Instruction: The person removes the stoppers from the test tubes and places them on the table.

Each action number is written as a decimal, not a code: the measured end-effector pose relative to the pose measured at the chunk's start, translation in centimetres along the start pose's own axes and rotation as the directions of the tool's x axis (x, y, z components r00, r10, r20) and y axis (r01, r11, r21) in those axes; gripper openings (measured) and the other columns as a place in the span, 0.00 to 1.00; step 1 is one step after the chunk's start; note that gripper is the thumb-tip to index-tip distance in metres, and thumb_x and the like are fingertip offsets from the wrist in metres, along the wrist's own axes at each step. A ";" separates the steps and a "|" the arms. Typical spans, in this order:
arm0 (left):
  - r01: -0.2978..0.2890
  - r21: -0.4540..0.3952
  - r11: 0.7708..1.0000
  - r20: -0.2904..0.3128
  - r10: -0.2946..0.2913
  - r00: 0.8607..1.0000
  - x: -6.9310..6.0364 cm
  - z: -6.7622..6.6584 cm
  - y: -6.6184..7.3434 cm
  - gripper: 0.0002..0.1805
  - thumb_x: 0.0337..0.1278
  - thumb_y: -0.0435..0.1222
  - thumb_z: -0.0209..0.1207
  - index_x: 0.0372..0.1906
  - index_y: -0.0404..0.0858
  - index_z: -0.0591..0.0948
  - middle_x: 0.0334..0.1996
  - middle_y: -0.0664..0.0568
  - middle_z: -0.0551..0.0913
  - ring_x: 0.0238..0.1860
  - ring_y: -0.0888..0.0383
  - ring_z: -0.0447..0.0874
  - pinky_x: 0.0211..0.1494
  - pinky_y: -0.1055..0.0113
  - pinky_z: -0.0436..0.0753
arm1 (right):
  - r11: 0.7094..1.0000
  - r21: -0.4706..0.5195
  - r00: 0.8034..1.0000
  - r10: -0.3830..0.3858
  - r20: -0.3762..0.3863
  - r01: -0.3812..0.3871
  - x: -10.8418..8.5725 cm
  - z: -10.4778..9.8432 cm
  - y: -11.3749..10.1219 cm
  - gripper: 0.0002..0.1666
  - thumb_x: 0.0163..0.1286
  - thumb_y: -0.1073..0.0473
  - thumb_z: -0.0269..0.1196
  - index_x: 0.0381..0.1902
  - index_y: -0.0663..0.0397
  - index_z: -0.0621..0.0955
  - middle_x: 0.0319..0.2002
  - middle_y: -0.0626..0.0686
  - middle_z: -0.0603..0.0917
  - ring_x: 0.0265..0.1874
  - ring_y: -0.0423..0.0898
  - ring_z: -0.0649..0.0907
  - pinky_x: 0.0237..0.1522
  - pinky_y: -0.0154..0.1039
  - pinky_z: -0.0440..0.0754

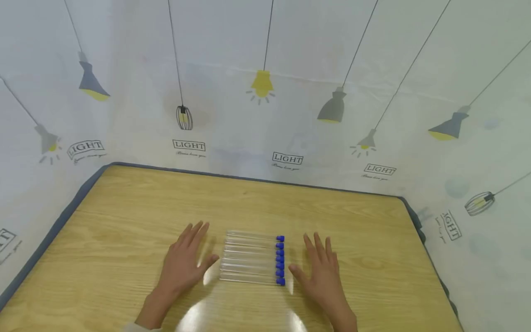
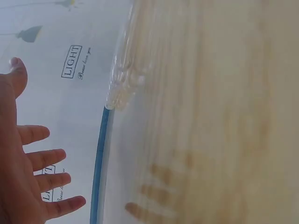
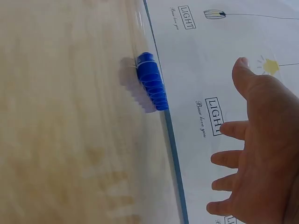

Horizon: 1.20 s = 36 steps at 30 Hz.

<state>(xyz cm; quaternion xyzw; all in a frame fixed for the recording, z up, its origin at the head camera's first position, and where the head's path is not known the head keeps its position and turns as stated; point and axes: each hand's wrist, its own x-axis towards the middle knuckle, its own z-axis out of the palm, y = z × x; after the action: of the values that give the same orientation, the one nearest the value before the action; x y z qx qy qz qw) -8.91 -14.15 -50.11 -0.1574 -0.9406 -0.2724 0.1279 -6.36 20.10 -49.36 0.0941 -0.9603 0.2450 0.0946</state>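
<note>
Several clear test tubes [image 1: 249, 264] with blue caps [image 1: 280, 259] lie side by side in a row on the wooden table, caps toward the right. To the left of their rounded ends is my left hand [image 1: 184, 265], fingers spread and straight, holding nothing. My right hand [image 1: 322, 275] is just right of the caps, its fingers also spread and holding nothing. In the left wrist view the tubes' clear ends [image 2: 124, 77] show apart from the hand. The right wrist view shows the blue caps [image 3: 152, 81] in line, with a gap between them and the hand.
The glossy wood-grain table [image 1: 166, 198] has a dark blue edge [image 1: 249, 177]. Behind it and at both sides hangs a pale sheet [image 1: 232, 124] printed with lamps and the word LIGHT.
</note>
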 end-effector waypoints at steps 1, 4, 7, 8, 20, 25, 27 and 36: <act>0.004 -0.010 1.000 -0.011 -0.004 1.000 -0.2 0.0 0.2 0.41 0.61 0.57 0.55 0.71 0.38 0.62 0.68 0.39 0.64 0.67 0.35 0.58 0.54 0.31 0.67 | 1.000 0.013 1.000 0.002 -0.002 -0.002 -0.1 0.1 0.0 0.46 0.64 0.41 0.63 0.73 0.53 0.59 0.72 0.64 0.56 0.69 0.70 0.49 0.61 0.73 0.50; 0.030 -0.057 0.998 -0.049 -0.033 0.998 -0.6 0.1 0.5 0.37 0.61 0.53 0.58 0.69 0.36 0.64 0.65 0.38 0.67 0.63 0.36 0.64 0.51 0.32 0.70 | 0.999 0.047 1.000 0.002 -0.019 -0.001 -0.4 0.2 -0.3 0.45 0.63 0.45 0.64 0.72 0.54 0.60 0.71 0.65 0.58 0.68 0.71 0.51 0.58 0.75 0.54; 0.076 -0.163 0.984 -0.090 -0.091 0.992 -0.9 0.4 0.7 0.33 0.61 0.46 0.60 0.66 0.34 0.67 0.63 0.38 0.70 0.61 0.36 0.67 0.52 0.34 0.71 | 0.997 0.079 0.999 0.009 -0.036 -0.006 -0.7 0.4 -0.4 0.44 0.64 0.46 0.63 0.72 0.56 0.61 0.70 0.65 0.59 0.67 0.71 0.54 0.53 0.77 0.58; 0.094 -0.203 0.975 -0.103 -0.117 0.988 -1.1 0.6 0.7 0.31 0.61 0.44 0.61 0.65 0.34 0.69 0.62 0.38 0.71 0.60 0.36 0.68 0.53 0.35 0.71 | 0.996 0.090 0.999 0.012 -0.042 -0.008 -0.8 0.5 -0.4 0.43 0.65 0.47 0.63 0.72 0.56 0.61 0.70 0.65 0.60 0.67 0.71 0.56 0.52 0.77 0.60; 0.285 -0.552 0.784 -0.074 -0.387 0.919 -2.4 1.7 1.6 0.20 0.65 0.36 0.59 0.57 0.31 0.75 0.46 0.45 0.81 0.33 0.57 0.76 0.29 0.70 0.78 | 0.814 0.497 0.944 0.329 0.029 -0.299 -1.7 2.0 -0.6 0.32 0.72 0.49 0.57 0.68 0.56 0.65 0.51 0.54 0.78 0.44 0.47 0.79 0.42 0.41 0.81; 0.322 -0.566 0.759 -0.068 -0.432 0.899 -2.7 2.6 1.4 0.17 0.66 0.37 0.58 0.54 0.31 0.77 0.40 0.50 0.81 0.27 0.61 0.74 0.29 0.71 0.76 | 0.708 0.609 0.910 0.409 0.059 -0.358 -2.2 2.7 0.1 0.18 0.69 0.52 0.62 0.51 0.58 0.78 0.35 0.52 0.83 0.30 0.45 0.83 0.28 0.36 0.83; 0.341 -0.561 0.755 -0.061 -0.448 0.892 -2.9 2.8 1.3 0.16 0.66 0.37 0.58 0.53 0.32 0.78 0.39 0.50 0.81 0.27 0.61 0.74 0.29 0.71 0.76 | 0.668 0.642 0.900 0.429 0.079 -0.375 -2.3 2.9 0.3 0.14 0.67 0.54 0.64 0.44 0.57 0.81 0.30 0.52 0.84 0.26 0.46 0.83 0.25 0.36 0.82; 0.315 -0.521 0.793 -0.058 -0.401 0.914 -3.4 3.1 0.1 0.09 0.63 0.39 0.61 0.42 0.38 0.81 0.29 0.57 0.80 0.25 0.62 0.73 0.27 0.72 0.75 | 0.673 0.671 0.933 0.351 0.080 -0.311 -2.7 3.4 0.7 0.11 0.64 0.49 0.66 0.31 0.50 0.84 0.26 0.49 0.85 0.22 0.46 0.81 0.21 0.33 0.78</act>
<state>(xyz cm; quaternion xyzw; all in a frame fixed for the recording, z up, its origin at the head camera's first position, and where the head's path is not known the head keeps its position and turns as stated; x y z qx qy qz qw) -6.18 -13.10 -53.71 0.0192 -0.8357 -0.5385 0.1061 -4.42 19.38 -53.24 -0.0606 -0.8037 0.5909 0.0350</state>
